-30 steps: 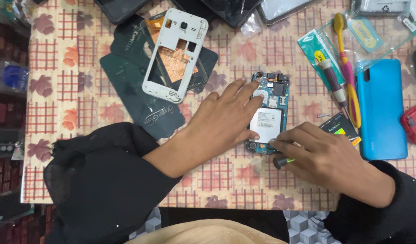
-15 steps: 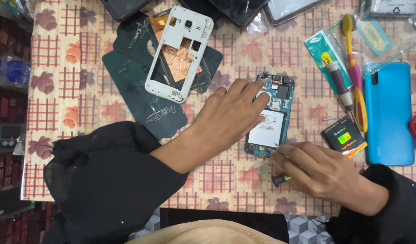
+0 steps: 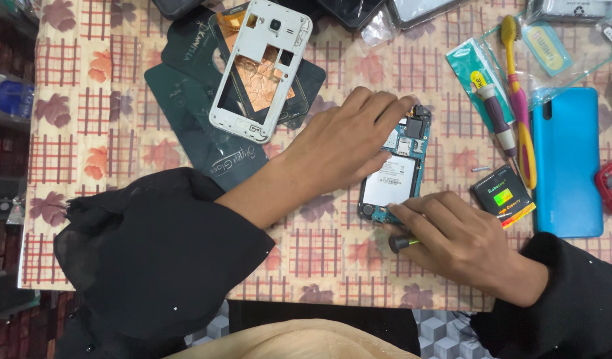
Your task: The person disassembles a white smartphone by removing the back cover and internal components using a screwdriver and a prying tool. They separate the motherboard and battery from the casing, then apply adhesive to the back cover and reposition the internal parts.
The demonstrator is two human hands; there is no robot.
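Since a second ago the left hand (image 3: 349, 143) has slid up the opened phone (image 3: 394, 174), so its flat, released fingers now pin the top end near the camera, and the right hand (image 3: 455, 236) stays at the bottom edge. That hand's fingers are clenched on a small screwdriver (image 3: 400, 243), tip by the phone's lower corner, mid-tabletop (image 3: 120, 133) between the white frame (image 3: 261, 66) and the black battery (image 3: 502, 196). I'd keep that pressing hand steady and the driver square so it doesn't slip.

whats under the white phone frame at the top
Under the white phone frame lie dark sheets and a copper-coloured foil, seen through its opening. What its rim covers is hidden.
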